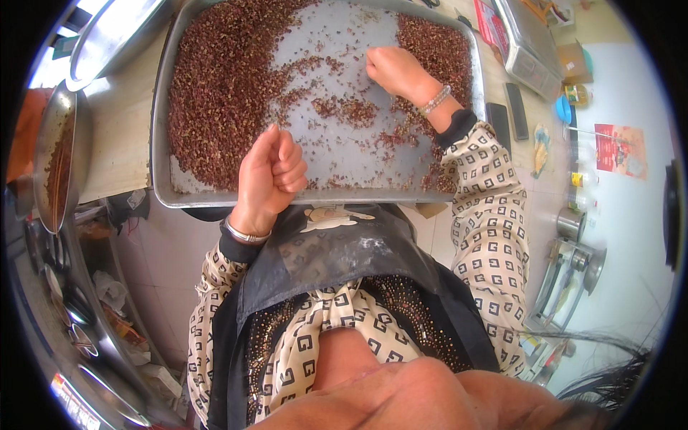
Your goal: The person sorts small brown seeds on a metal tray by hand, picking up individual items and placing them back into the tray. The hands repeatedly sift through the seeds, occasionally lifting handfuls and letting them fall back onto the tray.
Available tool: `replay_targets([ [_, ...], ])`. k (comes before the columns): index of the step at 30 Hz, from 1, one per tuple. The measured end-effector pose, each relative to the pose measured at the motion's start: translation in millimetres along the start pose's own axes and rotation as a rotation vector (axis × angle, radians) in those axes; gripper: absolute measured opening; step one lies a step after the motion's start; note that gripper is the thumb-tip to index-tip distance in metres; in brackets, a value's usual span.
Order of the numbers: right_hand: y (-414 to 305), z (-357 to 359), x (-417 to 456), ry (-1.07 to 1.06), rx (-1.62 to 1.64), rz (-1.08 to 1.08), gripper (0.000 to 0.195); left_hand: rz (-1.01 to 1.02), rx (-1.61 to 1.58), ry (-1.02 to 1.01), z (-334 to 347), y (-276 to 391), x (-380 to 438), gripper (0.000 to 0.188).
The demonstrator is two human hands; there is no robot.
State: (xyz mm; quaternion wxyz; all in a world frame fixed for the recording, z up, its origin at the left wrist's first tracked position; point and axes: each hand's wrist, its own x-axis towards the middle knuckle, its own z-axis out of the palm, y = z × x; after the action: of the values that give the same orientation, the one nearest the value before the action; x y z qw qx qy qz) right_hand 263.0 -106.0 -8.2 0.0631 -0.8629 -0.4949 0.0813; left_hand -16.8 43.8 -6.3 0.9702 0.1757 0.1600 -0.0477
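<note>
A large, shallow metal tray point(328, 156) lies before me. Dried reddish-brown Sichuan peppercorns point(220, 91) are heaped thickly along its left side. A smaller heap of peppercorns point(435, 48) lies at the right, and loose ones are scattered over the middle. My left hand point(273, 169) is above the near edge of the tray, beside the left heap, its fingers curled in and the thumb against them; I see nothing in it. Further in, my right hand point(399, 72) is bent over the tray beside the right heap. Its fingertips are turned away, so anything between them is hidden.
A digital scale point(529, 48) stands right of the tray, with two dark phone-like objects point(516, 111) nearer me. To the left are a metal scoop point(62, 161) with peppercorns and a shiny metal pan point(110, 40). A metal shelf point(102, 317) runs along my left side.
</note>
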Motion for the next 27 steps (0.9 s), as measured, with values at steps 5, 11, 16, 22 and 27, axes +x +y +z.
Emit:
replay_targets([
  [5,-17.5,-16.1,0.8,-0.018,0.142,-0.081,0.017,0.013,0.009,-0.006,-0.8,-1.2,2.2,0.041],
  [11,-123.1,-57.2,-30.1,-0.185,0.765,-0.291,0.011,-0.071,0.061,0.034,1.6,1.4,1.5,0.041],
  [16,-154.2,-34.2,-34.0,-0.048,0.653,-0.597,0.015,-0.092,0.066,0.254,15.4,0.8,0.5,0.043],
  [22,-89.4,-48.0,-48.0,0.103,0.508,-0.369,0.014,-0.055,-0.053,-0.056,-2.9,1.8,2.8,0.044],
  [27,-41.0,-11.0,-90.6,0.063,0.298,-0.301,0.021,-0.026,-0.041,-0.046,-0.8,-0.9,1.3,0.043],
])
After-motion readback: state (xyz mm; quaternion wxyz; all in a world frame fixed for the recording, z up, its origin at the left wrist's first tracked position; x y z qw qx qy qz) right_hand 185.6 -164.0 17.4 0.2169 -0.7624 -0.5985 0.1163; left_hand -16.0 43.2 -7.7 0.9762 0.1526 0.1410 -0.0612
